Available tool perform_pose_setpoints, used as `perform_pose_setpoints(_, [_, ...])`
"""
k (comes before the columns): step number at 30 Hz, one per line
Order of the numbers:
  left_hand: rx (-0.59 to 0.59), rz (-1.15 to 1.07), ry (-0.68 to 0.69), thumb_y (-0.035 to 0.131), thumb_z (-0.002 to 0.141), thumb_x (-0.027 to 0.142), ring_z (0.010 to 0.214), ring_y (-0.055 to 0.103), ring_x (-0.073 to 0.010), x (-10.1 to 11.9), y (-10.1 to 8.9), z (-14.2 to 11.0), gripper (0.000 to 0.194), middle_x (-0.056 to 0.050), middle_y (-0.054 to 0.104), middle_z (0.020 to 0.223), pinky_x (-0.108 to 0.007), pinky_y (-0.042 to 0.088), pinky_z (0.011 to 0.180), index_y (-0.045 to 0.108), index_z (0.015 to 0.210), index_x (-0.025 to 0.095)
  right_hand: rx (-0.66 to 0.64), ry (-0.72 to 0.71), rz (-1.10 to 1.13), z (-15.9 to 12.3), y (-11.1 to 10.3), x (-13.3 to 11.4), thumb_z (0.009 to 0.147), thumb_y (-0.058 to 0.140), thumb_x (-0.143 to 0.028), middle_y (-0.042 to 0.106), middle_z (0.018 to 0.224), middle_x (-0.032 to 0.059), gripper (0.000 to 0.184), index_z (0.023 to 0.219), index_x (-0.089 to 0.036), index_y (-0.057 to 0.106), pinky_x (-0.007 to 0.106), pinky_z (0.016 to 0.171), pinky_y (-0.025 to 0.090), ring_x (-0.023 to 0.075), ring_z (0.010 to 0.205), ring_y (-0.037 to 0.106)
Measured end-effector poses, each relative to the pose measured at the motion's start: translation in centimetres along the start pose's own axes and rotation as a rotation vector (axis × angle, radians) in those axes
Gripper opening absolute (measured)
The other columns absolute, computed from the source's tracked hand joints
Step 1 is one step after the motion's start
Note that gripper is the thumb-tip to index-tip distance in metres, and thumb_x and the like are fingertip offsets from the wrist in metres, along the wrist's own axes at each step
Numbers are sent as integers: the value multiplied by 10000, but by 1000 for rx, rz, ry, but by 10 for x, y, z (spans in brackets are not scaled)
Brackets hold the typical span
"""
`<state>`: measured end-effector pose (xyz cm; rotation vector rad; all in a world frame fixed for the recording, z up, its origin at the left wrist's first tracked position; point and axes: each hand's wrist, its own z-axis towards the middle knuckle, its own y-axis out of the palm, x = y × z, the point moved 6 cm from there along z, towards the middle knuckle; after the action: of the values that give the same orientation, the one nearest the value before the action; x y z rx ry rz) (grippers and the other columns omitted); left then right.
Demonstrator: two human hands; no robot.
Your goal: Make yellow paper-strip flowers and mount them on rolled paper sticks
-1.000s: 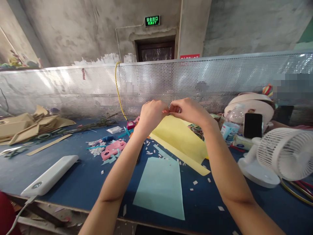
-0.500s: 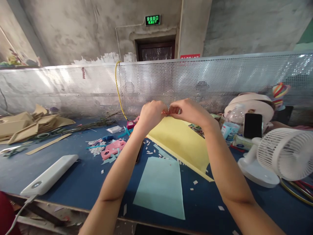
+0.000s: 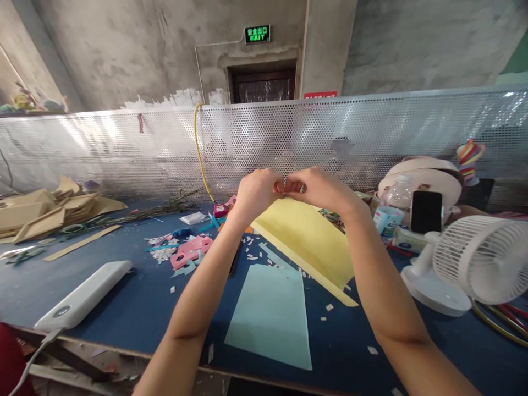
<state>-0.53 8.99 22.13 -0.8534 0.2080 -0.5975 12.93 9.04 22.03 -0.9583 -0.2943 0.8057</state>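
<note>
A yellow paper sheet (image 3: 309,239) is held up over the blue table (image 3: 136,300), its lower edge hanging near the surface. My left hand (image 3: 256,192) and my right hand (image 3: 317,188) are both closed, and their fingertips meet in a pinch on the sheet's upper corner at mid-frame. A light blue paper sheet (image 3: 272,313) lies flat on the table below my forearms.
Pink cut-outs (image 3: 190,250) and paper scraps lie left of centre. A white power bank (image 3: 84,294) sits near the front left edge, cardboard pieces (image 3: 49,212) at far left. A white fan (image 3: 474,261), a phone (image 3: 426,212) and a bottle (image 3: 396,192) crowd the right. A perforated metal screen (image 3: 165,148) backs the table.
Both hands stay pinched together at the same spot. The yellow sheet's hanging lower edge has shifted slightly.
</note>
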Motion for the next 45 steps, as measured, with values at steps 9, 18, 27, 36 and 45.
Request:
perform_pose_setpoints(9, [-38, 55, 6, 614, 831, 220, 724, 643, -192, 4, 3, 0, 173, -25, 740, 803, -291, 413, 656, 782, 837, 259, 43, 38, -102, -4, -7, -4, 821, 618, -213, 698, 754, -14, 76, 771, -231, 672, 270, 577, 335, 154, 703, 617])
perform_pose_setpoints(18, [-59, -19, -14, 639, 764, 205, 658, 612, -159, 6, -4, 0, 151, -25, 735, 739, -271, 402, 617, 784, 792, 235, -17, 70, 14, -6, -9, -3, 830, 637, -268, 726, 781, -26, 94, 812, -250, 728, 263, 584, 368, 144, 704, 634])
perform_pose_setpoints(27, [5, -67, -5, 672, 727, 196, 705, 627, -152, 4, -4, -1, 72, 14, 735, 786, -257, 361, 592, 730, 740, 235, -13, 53, 27, -5, -7, -3, 843, 626, -272, 730, 785, -25, 99, 811, -240, 713, 261, 588, 378, 146, 703, 642])
perform_pose_setpoints(36, [-90, 25, 27, 579, 858, 255, 737, 629, -182, 2, 6, 0, 187, -24, 736, 825, -274, 390, 621, 766, 858, 254, 58, 50, -49, -5, -11, -2, 832, 603, -232, 721, 794, -24, 100, 779, -247, 687, 272, 601, 347, 157, 737, 628])
perform_pose_setpoints(45, [-145, -55, -6, 636, 769, 204, 702, 634, -169, 0, 5, -1, 163, -17, 754, 830, -270, 398, 601, 786, 812, 251, -21, 98, 46, -6, -9, -1, 803, 665, -292, 727, 756, -24, 91, 772, -250, 739, 272, 600, 366, 151, 697, 632])
